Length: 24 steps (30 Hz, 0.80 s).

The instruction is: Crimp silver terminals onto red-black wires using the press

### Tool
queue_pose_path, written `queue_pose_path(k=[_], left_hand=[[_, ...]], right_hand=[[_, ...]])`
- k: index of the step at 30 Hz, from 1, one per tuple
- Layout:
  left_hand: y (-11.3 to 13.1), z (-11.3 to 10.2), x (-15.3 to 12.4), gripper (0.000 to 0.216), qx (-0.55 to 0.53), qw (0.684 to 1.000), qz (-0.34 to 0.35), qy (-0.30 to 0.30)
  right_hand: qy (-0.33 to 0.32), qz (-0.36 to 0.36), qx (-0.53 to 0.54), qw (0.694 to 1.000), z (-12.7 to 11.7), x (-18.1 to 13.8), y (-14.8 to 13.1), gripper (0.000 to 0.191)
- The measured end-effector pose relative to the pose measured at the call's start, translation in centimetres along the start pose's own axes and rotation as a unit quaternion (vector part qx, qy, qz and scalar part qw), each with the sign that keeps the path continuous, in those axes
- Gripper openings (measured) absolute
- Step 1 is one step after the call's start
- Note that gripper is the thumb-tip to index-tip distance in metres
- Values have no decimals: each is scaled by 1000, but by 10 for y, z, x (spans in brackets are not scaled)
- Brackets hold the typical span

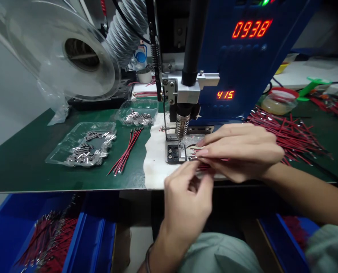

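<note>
My left hand (187, 197) is closed, its thumb and fingers pinched around a small shiny metal piece (192, 158) just right of the machine's fixture (175, 153). From the right, my right hand (239, 151) reaches in with fingers bent and closed over thin red wires (204, 167). The fingers hide most of these wires, and the two hands' fingertips nearly meet. Directly above the fixture stands the machine's spring-wrapped metal tip (182, 127).
Left on the green table (23, 151) are two clear trays of metal parts (83, 149) (137, 117) and a wire bundle (126, 151). A wire pile (288, 132) lies right of the blue machine (231, 68). Below the edge is a blue bin (80, 239).
</note>
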<state>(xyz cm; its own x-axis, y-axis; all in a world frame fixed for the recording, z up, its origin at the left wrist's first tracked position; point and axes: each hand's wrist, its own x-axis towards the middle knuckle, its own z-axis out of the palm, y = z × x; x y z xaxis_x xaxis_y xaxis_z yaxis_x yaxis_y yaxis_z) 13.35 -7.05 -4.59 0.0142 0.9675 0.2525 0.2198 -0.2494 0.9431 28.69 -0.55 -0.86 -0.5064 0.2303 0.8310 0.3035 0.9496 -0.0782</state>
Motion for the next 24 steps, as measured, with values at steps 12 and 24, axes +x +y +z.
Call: queue_pose_path(k=[12,24], left_hand=[[3,-40,21,16,62,979,20,192],[-22,-120,77,39,594,790,-23,150]], right_hand=[[-160,104,-18,981,-12,-3,30,12],[-350,168,-50,920,-12,-3,38,18]])
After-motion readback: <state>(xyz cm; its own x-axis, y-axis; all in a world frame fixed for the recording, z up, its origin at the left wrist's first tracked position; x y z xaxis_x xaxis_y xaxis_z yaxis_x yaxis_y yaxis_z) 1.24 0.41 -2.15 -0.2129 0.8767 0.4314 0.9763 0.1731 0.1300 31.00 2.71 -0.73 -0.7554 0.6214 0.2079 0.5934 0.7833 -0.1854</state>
